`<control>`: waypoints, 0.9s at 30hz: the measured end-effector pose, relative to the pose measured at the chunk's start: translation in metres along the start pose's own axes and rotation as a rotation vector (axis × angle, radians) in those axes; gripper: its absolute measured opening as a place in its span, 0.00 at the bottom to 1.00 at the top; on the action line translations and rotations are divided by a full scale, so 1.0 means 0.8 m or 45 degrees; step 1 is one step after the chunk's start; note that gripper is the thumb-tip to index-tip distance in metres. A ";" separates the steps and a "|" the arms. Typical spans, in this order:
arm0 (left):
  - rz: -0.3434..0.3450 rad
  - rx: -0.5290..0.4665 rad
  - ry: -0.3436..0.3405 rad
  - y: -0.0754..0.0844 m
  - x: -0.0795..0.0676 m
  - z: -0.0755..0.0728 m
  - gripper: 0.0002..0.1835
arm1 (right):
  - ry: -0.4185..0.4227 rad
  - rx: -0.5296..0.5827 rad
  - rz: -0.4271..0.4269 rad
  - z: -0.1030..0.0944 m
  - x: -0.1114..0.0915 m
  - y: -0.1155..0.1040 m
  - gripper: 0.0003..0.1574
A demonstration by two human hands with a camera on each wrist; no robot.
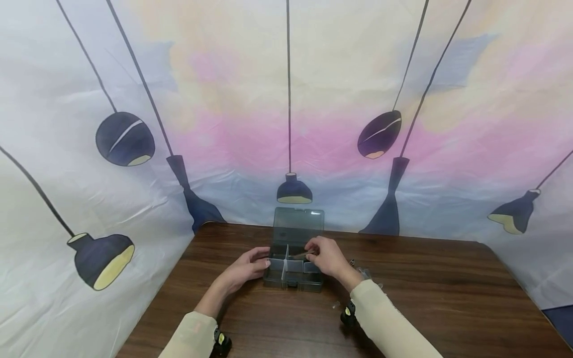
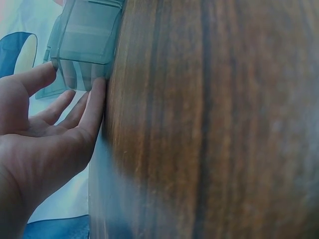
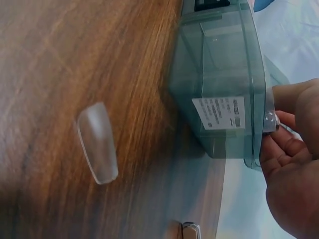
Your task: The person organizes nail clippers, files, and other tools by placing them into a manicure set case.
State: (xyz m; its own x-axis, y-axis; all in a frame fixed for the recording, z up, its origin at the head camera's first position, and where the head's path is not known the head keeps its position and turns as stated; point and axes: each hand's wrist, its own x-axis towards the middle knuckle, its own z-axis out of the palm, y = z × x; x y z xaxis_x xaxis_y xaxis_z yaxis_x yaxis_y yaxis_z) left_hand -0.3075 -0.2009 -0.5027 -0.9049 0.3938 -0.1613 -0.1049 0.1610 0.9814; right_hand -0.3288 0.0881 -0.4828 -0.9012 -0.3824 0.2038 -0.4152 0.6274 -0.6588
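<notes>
A greenish clear plastic storage box [image 1: 293, 285] with inner dividers stands on the table, its lid [image 1: 298, 222] raised at the back. My left hand [image 1: 245, 268] rests against the box's left side, thumb at the rim and fingers loosely extended along the wall, as the left wrist view shows. My right hand [image 1: 329, 256] is over the right compartments and pinches a thin brownish, partly shiny piece [image 1: 302, 255] between thumb and fingers. In the right wrist view a metallic bit [image 3: 273, 122] shows at the fingertips; the fingers hide its kind.
On the wooden table [image 1: 425, 288], a clear plastic piece [image 3: 98, 144] lies right of the box. A small metal-edged item [image 3: 191, 230] sits farther back. Clear pieces [image 1: 366, 273] lie beside the right forearm. A printed cloth [image 1: 241, 124] hangs behind the table.
</notes>
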 end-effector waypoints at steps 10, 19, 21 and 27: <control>0.006 0.010 0.000 -0.002 0.001 -0.001 0.34 | 0.048 0.256 0.041 -0.014 -0.007 0.010 0.12; 0.007 0.037 -0.010 -0.005 -0.001 -0.003 0.34 | 0.037 0.294 0.027 -0.046 -0.033 0.031 0.14; 0.000 0.032 -0.008 -0.005 -0.001 -0.003 0.34 | 0.043 0.269 0.025 -0.053 -0.039 0.037 0.13; 0.005 0.024 -0.007 -0.001 -0.003 0.000 0.34 | 0.088 0.189 0.040 -0.075 -0.060 0.052 0.10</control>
State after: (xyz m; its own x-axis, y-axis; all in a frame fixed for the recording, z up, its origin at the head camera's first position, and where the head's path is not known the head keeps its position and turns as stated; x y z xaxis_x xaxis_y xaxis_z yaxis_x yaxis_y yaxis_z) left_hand -0.3054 -0.2023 -0.5032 -0.9030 0.3996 -0.1581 -0.0934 0.1767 0.9798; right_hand -0.3103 0.1731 -0.4768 -0.9220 -0.3134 0.2275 -0.3684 0.5289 -0.7645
